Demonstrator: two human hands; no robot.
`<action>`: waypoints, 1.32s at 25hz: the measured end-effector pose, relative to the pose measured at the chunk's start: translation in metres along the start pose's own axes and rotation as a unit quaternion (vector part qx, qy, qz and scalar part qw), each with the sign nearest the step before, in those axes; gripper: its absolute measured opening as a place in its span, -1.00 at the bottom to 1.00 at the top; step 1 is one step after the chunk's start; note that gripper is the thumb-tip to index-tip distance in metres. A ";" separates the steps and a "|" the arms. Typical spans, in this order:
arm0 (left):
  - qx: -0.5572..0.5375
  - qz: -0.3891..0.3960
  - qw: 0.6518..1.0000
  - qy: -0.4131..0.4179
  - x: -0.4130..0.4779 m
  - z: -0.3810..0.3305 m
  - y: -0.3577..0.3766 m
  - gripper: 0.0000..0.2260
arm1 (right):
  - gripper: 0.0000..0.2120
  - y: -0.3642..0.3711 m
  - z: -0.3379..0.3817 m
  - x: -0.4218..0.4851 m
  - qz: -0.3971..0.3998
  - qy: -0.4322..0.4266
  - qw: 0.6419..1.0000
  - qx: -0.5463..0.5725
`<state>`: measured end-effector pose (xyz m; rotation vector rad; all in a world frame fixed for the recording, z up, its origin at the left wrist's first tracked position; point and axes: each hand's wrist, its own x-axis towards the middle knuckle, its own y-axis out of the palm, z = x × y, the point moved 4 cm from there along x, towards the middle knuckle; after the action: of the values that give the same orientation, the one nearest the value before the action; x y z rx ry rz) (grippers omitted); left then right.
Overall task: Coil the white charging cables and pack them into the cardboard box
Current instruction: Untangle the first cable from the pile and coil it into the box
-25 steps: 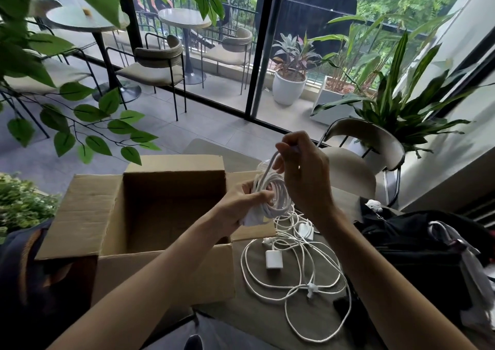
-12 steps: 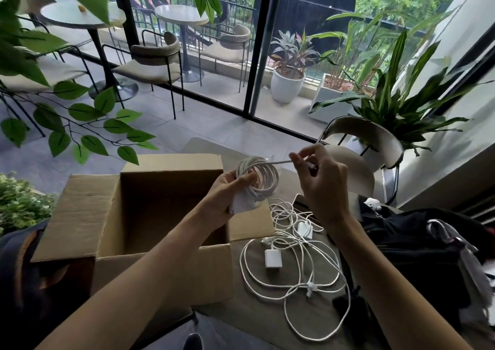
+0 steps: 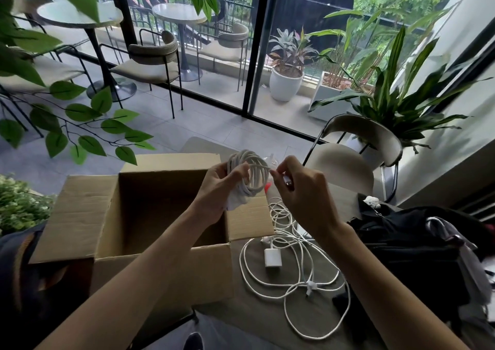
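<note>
Above the right flap of the cardboard box point(image 3: 171, 272), I see the left hand point(image 3: 214, 193) curled round a coiled white cable point(image 3: 254, 162). Its thumb lies across the near side of the loops and its fingers wrap behind, so the coil stands upright in its hold. Something white pokes out below the palm; I cannot tell what it is. The right hand point(image 3: 305, 199) sits just beside the coil. Its thumb and forefinger are pinched tight on the cable's free end at the coil's right edge, and the other fingers are curled in.

The box stands open on the left of the table point(image 3: 267, 320), all flaps folded outward. To its right, below the right hand, more loose white cables point(image 3: 290, 293) lie in a tangle on the tabletop, with a small white adapter point(image 3: 270, 257) among the loops. A black bag point(image 3: 415, 245) lies at the table's right edge, near the tangle. A chair point(image 3: 345, 167) stands beyond the table's far side.
</note>
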<state>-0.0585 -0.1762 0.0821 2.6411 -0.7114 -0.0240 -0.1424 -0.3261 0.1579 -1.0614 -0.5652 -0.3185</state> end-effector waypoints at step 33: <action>-0.002 0.061 0.997 0.046 0.004 -0.002 0.015 -0.56 | -0.81 0.016 0.027 0.004 0.083 0.092 0.990 0.064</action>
<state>-0.0619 -0.1889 0.0903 2.5710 -0.8390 0.1291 -0.1387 -0.2946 0.1583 -0.9372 -0.3238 -0.2275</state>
